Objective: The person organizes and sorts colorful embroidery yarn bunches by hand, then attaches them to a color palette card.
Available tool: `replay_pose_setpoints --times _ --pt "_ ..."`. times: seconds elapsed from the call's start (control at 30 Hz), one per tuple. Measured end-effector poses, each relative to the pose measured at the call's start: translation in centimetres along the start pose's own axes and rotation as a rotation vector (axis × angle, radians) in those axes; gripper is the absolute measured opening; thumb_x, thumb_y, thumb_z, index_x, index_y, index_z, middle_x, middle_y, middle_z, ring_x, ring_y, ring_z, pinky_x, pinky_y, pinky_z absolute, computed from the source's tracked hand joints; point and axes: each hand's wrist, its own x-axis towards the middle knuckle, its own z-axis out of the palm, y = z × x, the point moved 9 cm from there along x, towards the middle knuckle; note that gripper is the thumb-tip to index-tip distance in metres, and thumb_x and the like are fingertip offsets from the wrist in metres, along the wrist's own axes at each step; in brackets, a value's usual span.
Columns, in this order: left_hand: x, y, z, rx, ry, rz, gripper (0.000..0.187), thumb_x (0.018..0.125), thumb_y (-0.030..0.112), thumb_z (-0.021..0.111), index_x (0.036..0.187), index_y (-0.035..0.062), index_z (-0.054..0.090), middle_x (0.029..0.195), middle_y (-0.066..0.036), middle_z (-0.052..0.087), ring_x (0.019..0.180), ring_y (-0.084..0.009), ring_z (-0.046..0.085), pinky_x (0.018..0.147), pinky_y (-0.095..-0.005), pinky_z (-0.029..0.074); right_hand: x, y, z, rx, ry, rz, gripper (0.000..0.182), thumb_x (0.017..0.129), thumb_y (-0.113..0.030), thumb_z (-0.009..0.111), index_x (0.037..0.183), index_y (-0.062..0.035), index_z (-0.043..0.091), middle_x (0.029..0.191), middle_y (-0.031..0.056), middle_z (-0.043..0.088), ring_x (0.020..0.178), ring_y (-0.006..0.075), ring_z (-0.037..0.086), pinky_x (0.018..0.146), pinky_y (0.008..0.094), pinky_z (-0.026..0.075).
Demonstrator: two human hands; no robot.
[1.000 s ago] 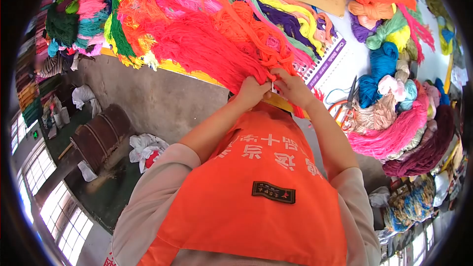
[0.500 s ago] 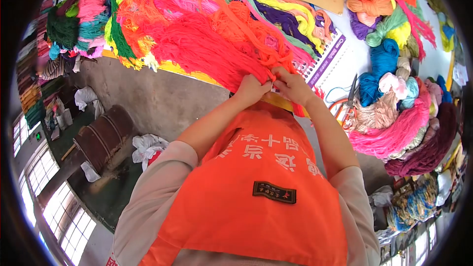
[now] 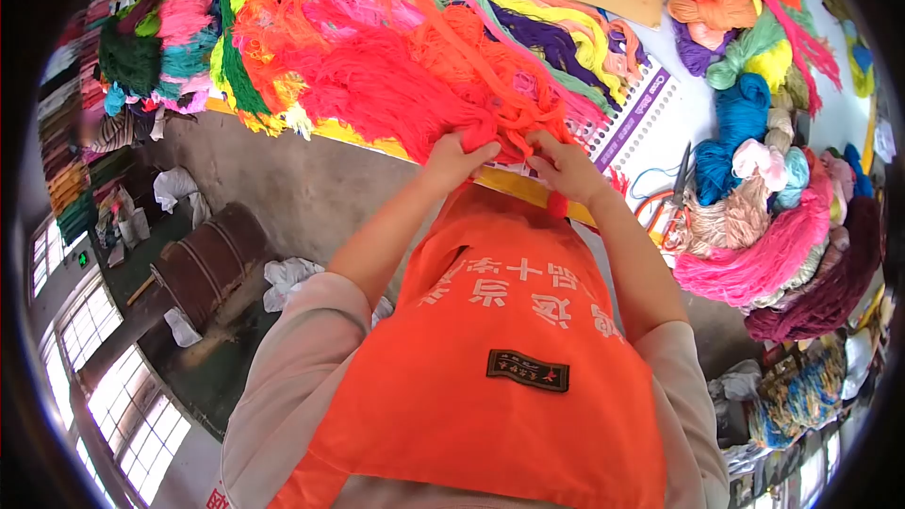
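Observation:
At the table's near edge, my left hand (image 3: 454, 162) is closed on the near end of a pinkish-red skein of thread (image 3: 377, 85), its fingers partly hidden by the strands and its thumb pointing right. A short way to the right, my right hand (image 3: 572, 170) has its fingers and thumb bent around orange-red thread (image 3: 517, 118); its fingertips are partly covered. Loose orange-red strands lie between the two hands. The pinkish-red skein spreads away from me over other bright skeins.
A spiral-bound thread chart (image 3: 633, 118) lies right of my hands. Beyond it are scissors (image 3: 677, 190) with orange handles, blue skeins (image 3: 738, 123) and a pink skein (image 3: 768, 259). Green skeins (image 3: 236, 47) stand left. A brown barrel-like roll (image 3: 209, 259) rests on the floor.
My hands have moved apart; the left one shifted left and its thumb came off the strands. The near end of the pinkish-red skein is now bunched up and looser.

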Motion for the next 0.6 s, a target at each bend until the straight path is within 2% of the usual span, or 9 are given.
replay_pose_setpoints --times 0.07,0.1,0.17,0.2,0.27,0.37,0.43,0.53,0.6 --pt "0.2 1.0 0.2 0.330 0.087 0.225 0.020 0.089 0.023 0.069 0.093 0.0037 0.066 0.069 -0.002 0.063 0.054 -0.0072 0.050 0.047 -0.0241 0.035 0.1 0.0 0.2 -0.017 0.000 0.004 0.031 0.095 -0.025 0.060 0.122 -0.0146 0.051 0.094 0.0183 0.068 0.087 0.0361 0.068 0.077 0.0424 0.052" --pt "0.1 1.1 0.3 0.330 0.088 0.225 0.020 0.089 0.023 0.069 0.093 0.0037 0.066 0.069 -0.002 0.063 0.054 -0.0072 0.050 0.047 -0.0241 0.035 0.2 -0.1 0.2 -0.018 0.009 -0.014 0.031 0.095 -0.025 0.061 0.123 -0.0146 0.051 0.095 0.0176 0.069 0.088 0.0357 0.068 0.077 0.0422 0.052" --pt "-0.1 -1.6 1.8 -0.247 -0.043 -0.083 0.019 0.087 0.018 0.068 0.098 0.0035 0.065 0.075 -0.001 0.063 0.058 -0.0081 0.052 0.046 -0.0229 0.035 0.2 0.1 0.1 -0.019 0.023 -0.027 0.032 0.094 -0.025 0.061 0.123 -0.0147 0.052 0.096 0.0170 0.069 0.088 0.0354 0.068 0.077 0.0421 0.052" --pt "-0.5 -1.1 2.0 -0.246 -0.046 -0.084 0.019 0.087 0.018 0.068 0.098 0.0035 0.065 0.075 -0.001 0.063 0.058 -0.0081 0.052 0.046 -0.0229 0.035 0.2 0.1 0.0 -0.024 0.034 -0.015 0.034 0.094 -0.025 0.062 0.124 -0.0154 0.052 0.097 0.0164 0.069 0.089 0.0351 0.068 0.078 0.0418 0.052" --pt "-2.4 0.8 5.3 -0.600 -0.374 -0.164 0.018 0.090 0.015 0.062 0.103 0.0025 0.066 0.086 -0.005 0.065 0.055 -0.0077 0.046 0.045 -0.0196 0.032 0.2 0.5 0.2 -0.030 0.044 -0.006 0.035 0.093 -0.026 0.063 0.126 -0.0160 0.052 0.098 0.0157 0.069 0.089 0.0349 0.068 0.078 0.0416 0.052" --pt "-2.8 2.2 6.5 -0.604 -0.468 -0.151 0.024 0.089 0.011 0.057 0.111 0.0021 0.061 0.093 -0.009 0.066 0.060 -0.0087 0.051 0.044 -0.0194 0.034 -0.1 0.0 -0.5 -0.054 0.176 -0.153 0.040 0.092 -0.026 0.064 0.129 -0.0180 0.053 0.097 0.0150 0.069 0.089 0.0338 0.068 0.077 0.0412 0.052" --pt "-2.7 2.3 7.1 -0.589 -0.504 -0.147 0.026 0.088 0.010 0.056 0.113 0.0028 0.059 0.092 -0.009 0.066 0.061 -0.0087 0.053 0.043 -0.0195 0.035 -0.4 0.2 0.0 0.013 0.066 0.048 0.044 0.090 -0.024 0.065 0.132 -0.0201 0.054 0.096 0.0135 0.069 0.088 0.0318 0.068 0.077 0.0404 0.052" --pt "-2.3 2.2 6.8 -0.573 -0.453 -0.121 0.027 0.088 0.008 0.055 0.114 0.0038 0.058 0.095 -0.010 0.068 0.059 -0.0089 0.054 0.042 -0.0190 0.035 -0.6 0.3 0.1 -0.016 0.078 0.117 0.050 0.086 -0.021 0.065 0.134 -0.0220 0.053 0.094 0.0128 0.068 0.088 0.0300 0.068 0.078 0.0391 0.053" --pt "-2.3 2.5 6.9 -0.362 -0.448 -0.064 0.025 0.088 0.009 0.054 0.112 0.0047 0.058 0.094 -0.009 0.069 0.057 -0.0088 0.055 0.042 -0.0188 0.035 -0.3 0.6 0.3 -0.004 0.102 0.106 0.051 0.085 -0.020 0.064 0.135 -0.0221 0.053 0.094 0.0127 0.068 0.087 0.0298 0.068 0.078 0.0385 0.053"
